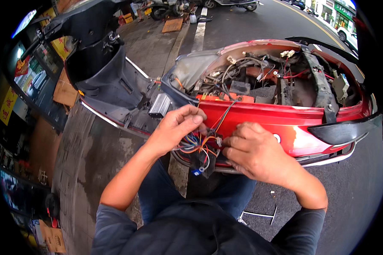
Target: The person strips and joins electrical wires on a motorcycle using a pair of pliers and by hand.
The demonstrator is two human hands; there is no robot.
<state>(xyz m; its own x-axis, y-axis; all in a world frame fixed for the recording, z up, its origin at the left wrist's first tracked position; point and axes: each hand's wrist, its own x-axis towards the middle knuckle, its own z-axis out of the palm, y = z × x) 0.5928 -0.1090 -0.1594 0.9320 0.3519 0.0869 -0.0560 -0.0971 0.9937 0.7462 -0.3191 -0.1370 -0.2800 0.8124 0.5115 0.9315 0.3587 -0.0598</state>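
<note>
A tangled wiring harness (198,146) of many colours hangs in front of the red scooter's side panel (259,119). My left hand (178,127) is closed around the upper left of this bundle, its thumb and forefinger together. A few thin wires run from there up over the panel's edge. At the bundle's right, my right hand (257,151) has its fingers curled together beside a small white connector (219,141); its fingertips are partly hidden. A white wire with a ring terminal and a blue connector (196,172) dangle below.
The scooter's seat is off, baring an open compartment of cables (242,72). A finned silver box (160,105) lies on the footboard. On the asphalt to the right is a metal T-shaped tool (261,214). Parked scooters (170,8) stand farther off.
</note>
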